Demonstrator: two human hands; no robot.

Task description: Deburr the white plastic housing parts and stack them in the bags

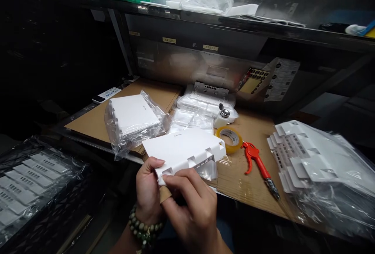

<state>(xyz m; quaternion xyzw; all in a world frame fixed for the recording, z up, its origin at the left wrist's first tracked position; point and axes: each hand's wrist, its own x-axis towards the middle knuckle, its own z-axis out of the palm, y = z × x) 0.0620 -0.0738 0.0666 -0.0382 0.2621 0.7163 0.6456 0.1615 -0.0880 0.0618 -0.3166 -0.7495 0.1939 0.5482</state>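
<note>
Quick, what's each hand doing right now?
Left hand: closed, holding the white cover.
Right hand: closed, fingers pinched at the white cover's near corner.

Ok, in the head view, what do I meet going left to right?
Row of white parts, bagged white stack, held white cover, yellow tape roll, red air gun, large stack of white covers.

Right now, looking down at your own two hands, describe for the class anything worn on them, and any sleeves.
My left hand has beaded bracelets at the wrist, in mixed greens and paler tones. My right hand has a tan cover on its thumb. No sleeves show on either forearm.
</note>
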